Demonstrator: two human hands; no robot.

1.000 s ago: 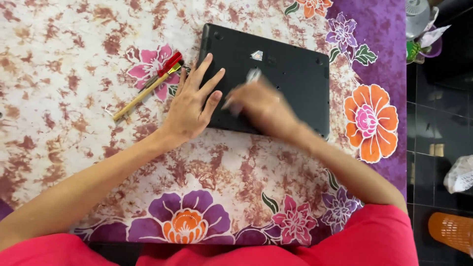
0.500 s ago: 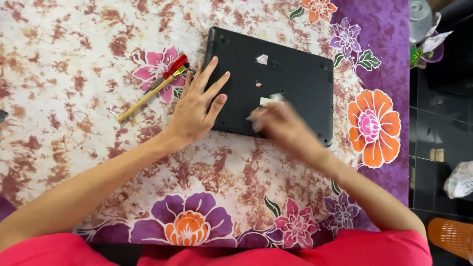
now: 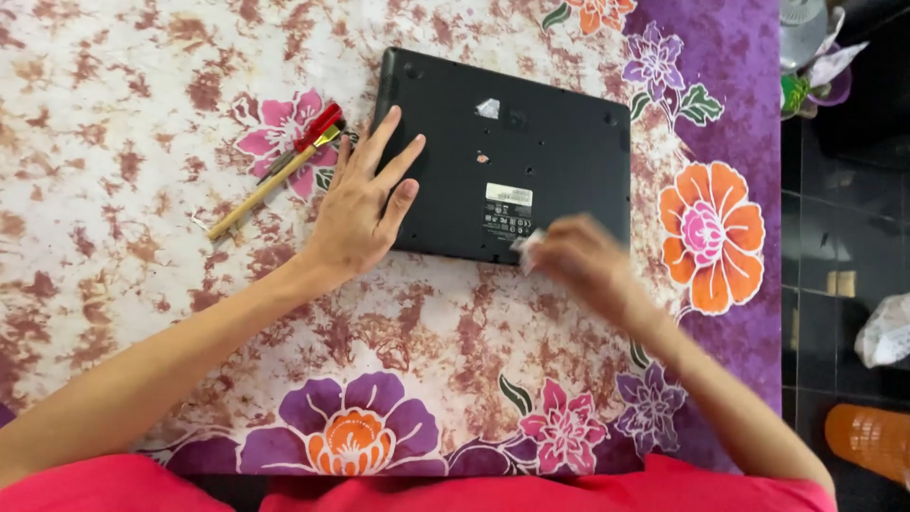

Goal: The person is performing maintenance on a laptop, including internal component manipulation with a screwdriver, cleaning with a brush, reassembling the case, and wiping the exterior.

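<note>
A black laptop (image 3: 531, 152) lies bottom side up on a flowered cloth (image 3: 142, 85). My left hand (image 3: 365, 204) rests flat, fingers spread, on the laptop's left edge. My right hand (image 3: 578, 261) is blurred at the laptop's near edge, pinching a small white wad (image 3: 528, 248) that looks like tissue. A white label (image 3: 508, 194) and a small white scrap (image 3: 488, 108) show on the laptop's underside.
A wooden-handled tool (image 3: 261, 190) and a red-handled tool (image 3: 308, 133) lie on the cloth left of the laptop. To the right is dark tiled floor with an orange basket (image 3: 872, 441), a white bag (image 3: 886, 332) and a fan base (image 3: 806, 28).
My right hand has moved with the white wad from the middle of the laptop toward its near right edge. The left hand has stayed pressed in place.
</note>
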